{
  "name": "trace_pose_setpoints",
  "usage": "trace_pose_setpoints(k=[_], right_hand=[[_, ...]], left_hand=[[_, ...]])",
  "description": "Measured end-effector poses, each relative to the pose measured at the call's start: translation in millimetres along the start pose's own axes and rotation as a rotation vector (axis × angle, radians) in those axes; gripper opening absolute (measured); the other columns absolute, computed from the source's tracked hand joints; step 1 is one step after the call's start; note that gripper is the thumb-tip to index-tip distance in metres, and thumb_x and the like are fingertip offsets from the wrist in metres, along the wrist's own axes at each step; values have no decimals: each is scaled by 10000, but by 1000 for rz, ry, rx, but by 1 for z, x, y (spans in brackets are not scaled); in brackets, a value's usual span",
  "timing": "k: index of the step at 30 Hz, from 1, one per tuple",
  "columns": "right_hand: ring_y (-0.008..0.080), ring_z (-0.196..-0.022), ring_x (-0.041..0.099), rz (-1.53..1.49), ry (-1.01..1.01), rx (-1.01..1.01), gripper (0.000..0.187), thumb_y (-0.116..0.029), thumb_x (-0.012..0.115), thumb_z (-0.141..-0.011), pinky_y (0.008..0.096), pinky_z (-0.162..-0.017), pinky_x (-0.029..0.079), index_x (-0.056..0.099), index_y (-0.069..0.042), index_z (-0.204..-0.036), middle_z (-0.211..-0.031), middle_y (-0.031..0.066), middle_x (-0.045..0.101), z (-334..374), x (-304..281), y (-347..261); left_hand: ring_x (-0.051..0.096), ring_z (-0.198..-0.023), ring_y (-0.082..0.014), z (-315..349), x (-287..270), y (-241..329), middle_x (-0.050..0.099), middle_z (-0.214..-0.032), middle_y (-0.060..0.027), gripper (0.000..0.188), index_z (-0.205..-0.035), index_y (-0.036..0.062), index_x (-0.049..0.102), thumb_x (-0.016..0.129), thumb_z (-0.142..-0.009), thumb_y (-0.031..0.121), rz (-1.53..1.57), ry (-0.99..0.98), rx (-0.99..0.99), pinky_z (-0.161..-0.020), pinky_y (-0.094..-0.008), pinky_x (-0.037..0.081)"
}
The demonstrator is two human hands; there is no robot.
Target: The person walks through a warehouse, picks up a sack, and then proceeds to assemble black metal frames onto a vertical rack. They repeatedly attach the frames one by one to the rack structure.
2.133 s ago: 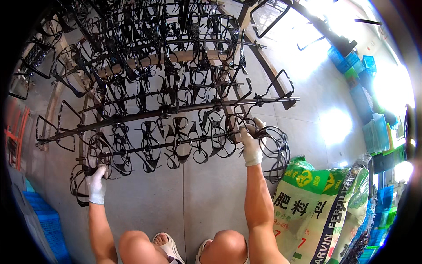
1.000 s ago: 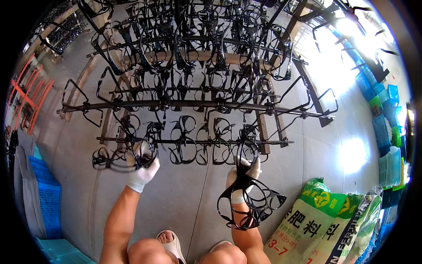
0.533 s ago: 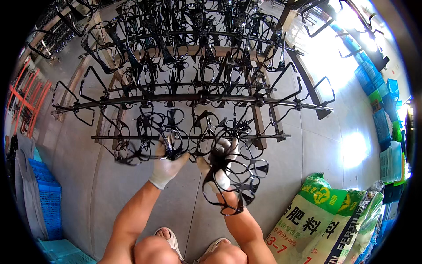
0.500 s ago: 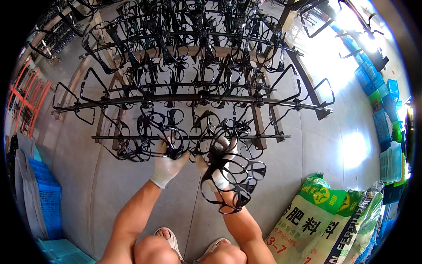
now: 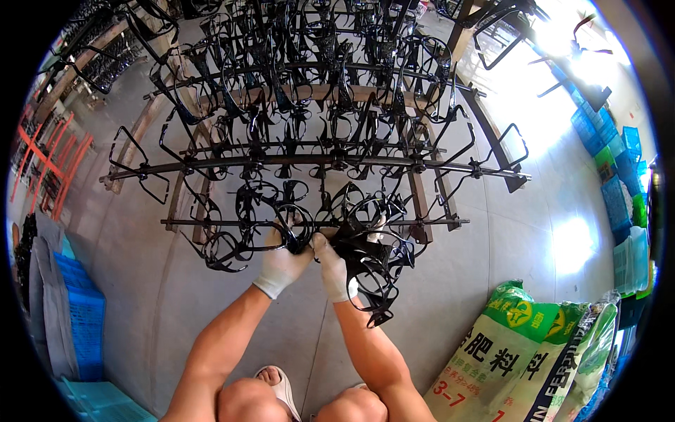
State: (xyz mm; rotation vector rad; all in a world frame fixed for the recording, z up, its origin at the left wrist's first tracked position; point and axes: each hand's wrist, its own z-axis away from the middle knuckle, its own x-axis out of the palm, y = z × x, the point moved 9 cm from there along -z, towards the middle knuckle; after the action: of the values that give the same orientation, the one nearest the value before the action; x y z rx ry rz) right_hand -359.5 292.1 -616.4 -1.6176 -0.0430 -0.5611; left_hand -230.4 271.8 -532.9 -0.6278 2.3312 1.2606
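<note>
Both my hands wear white gloves and are close together at the lowest rod of a hanging rack. My left hand (image 5: 285, 266) is closed on a glossy black looped part at that rod, its fingertips partly hidden behind the loops. Just beside it, my right hand (image 5: 332, 261) grips a bunch of glossy black looped parts (image 5: 380, 281), which hang over the back of the hand and wrist. Most of the right fingers are covered by these parts. More black looped parts (image 5: 225, 250) hang on the lowest rod (image 5: 179, 223), to the left of my hands.
Rows of similar black parts (image 5: 281, 84) fill the rack above, with bent hooks (image 5: 517, 144) sticking out at its sides. Blue crates (image 5: 81, 316) stand at left, near orange metal bars (image 5: 53, 169). A printed green-and-white sack (image 5: 492, 344) lies at right; more crates (image 5: 612, 197) line the right side.
My left hand has shifted slightly right, closer to my right hand. The bunch in my right hand has turned and hangs more narrowly. The view has moved a little.
</note>
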Motion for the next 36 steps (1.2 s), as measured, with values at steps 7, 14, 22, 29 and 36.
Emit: trace_pose_setpoints(k=[7, 14, 22, 29, 36], right_hand=[[122, -861, 573, -143, -103, -37, 229, -39, 681, -802, 251, -708, 484, 629, 8, -1020, -894, 40, 631, 9, 6, -36], [93, -676, 538, 269, 96, -52, 521, 31, 635, -726, 252, -605, 449, 475, -57, -1214, -800, 17, 577, 8, -18, -39], [48, -618, 460, 111, 93, 25, 593, 8, 633, -775, 207, -575, 417, 429, -47, -1329, -772, -27, 524, 5, -33, -27], [166, -919, 610, -488, -28, 189, 256, 24, 676, -829, 307, -794, 499, 543, -63, -1030, -829, 14, 575, 78, -75, -19], [165, -849, 622, -79, -158, 86, 141, -1, 694, -812, 289, -763, 499, 600, -54, -903, -938, 96, 649, 100, -118, -80]], left_hand=[[619, -800, -306, 9, 0, -12, 633, -882, -145, 338, -1020, 24, 586, 676, -695, 48, 40, -31, -54, -722, -370, 488], [626, -815, -302, 16, -7, -16, 636, -884, -142, 380, -1067, 24, 592, 662, -695, 45, -7, 46, 22, -736, -367, 492], [602, -728, -339, 19, -3, -5, 601, -844, -139, 339, -990, 38, 563, 691, -685, 114, -35, 43, 55, -622, -373, 496], [616, -811, -260, 88, -11, 21, 625, -876, -119, 252, -1047, 21, 573, 587, -854, 183, -166, -248, 149, -722, -338, 486], [607, -737, -205, 129, -53, 21, 601, -820, -65, 151, -874, 91, 556, 665, -782, 140, 166, -387, -25, -655, -365, 464]])
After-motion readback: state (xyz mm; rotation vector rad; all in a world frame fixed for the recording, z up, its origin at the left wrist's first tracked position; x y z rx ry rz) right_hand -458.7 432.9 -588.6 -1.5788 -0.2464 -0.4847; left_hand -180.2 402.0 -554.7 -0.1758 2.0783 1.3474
